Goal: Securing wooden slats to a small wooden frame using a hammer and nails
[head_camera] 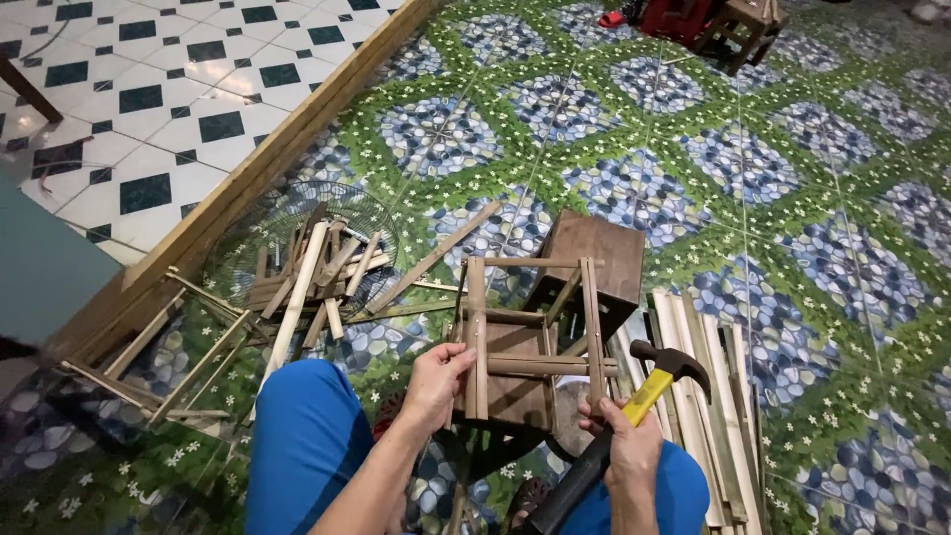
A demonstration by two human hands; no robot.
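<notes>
My left hand (437,381) grips the left side of a small frame of bamboo slats (530,332) that rests on a dark wooden block (515,396) between my knees. My right hand (626,448) holds a claw hammer (649,388) with a yellow and black handle, its dark head up and to the right of the frame. The hammer head is apart from the frame. Blue trouser legs show on both sides at the bottom.
A brown wooden stool (592,260) stands just behind the frame. Long bamboo slats (708,396) lie on the right. A wire fan guard (297,253) holds slat offcuts on the left, with more sticks (163,362) beside a long wooden plank (267,159). Another small stool (743,30) sits far back.
</notes>
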